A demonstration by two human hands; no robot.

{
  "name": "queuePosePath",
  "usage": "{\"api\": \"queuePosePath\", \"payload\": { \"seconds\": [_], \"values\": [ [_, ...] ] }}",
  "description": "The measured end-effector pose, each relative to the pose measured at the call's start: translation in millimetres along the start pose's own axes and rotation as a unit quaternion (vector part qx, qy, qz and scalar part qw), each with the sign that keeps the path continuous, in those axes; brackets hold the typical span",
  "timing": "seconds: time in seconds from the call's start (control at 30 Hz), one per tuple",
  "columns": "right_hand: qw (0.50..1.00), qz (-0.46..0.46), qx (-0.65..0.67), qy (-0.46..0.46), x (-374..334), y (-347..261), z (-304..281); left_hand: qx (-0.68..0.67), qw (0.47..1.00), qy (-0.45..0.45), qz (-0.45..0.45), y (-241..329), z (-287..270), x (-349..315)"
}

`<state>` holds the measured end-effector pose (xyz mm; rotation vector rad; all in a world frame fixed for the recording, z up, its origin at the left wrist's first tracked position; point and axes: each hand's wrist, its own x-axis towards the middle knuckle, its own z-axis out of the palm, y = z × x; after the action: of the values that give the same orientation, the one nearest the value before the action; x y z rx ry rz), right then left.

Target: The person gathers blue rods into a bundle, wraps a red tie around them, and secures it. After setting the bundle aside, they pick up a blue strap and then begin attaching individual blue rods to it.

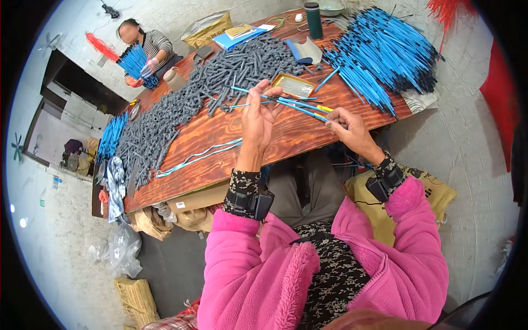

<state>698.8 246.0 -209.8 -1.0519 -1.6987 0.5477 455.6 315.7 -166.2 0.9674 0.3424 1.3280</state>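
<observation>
My left hand (260,114) is raised over the near part of the table, its thumb and a finger closed around a thin blue rod. To its right, my right hand (352,130) grips several slim blue rods (301,108) with dark sections, which slant up toward the left hand. Where the rods cross, I cannot tell exactly which one each hand holds. Just beyond them lies a shallow rectangular tin (293,86) with thin pale pieces in it. A yellow-handled tool (324,109) shows beside the right fingers. Light blue cords (198,158) lie on the wood near my left forearm.
A long heap of grey tubular parts (181,102) covers much of the wooden table (220,163). A big stack of blue rods with black ends (385,49) fills the right end. A green bottle (313,22) stands behind. Across the table, a person (148,52) holds a blue bundle.
</observation>
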Motion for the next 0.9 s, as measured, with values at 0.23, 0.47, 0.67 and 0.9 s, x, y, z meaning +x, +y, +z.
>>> {"api": "queuePosePath", "payload": {
  "seconds": [0.23, 0.47, 0.67, 0.9],
  "values": [
    [0.979, 0.133, 0.154, -0.028, -4.5, -16.9, 21.2, 0.033, 0.999, 0.008, -0.019, 20.6, -13.5, -13.5],
    [0.993, 0.115, 0.017, -0.035, -12.3, -24.1, 44.6, 0.038, 0.995, 0.097, 0.001, 10.3, -40.8, -2.6],
    [0.958, -0.096, -0.254, 0.095, 2.4, -33.6, 46.1, 0.034, 0.991, 0.131, 0.018, 7.8, -41.6, 2.5],
    [0.975, -0.03, -0.113, -0.187, 2.4, -26.2, 52.3, -0.009, 0.987, 0.163, 0.012, -17.0, -36.6, 6.1]
  ]
}}
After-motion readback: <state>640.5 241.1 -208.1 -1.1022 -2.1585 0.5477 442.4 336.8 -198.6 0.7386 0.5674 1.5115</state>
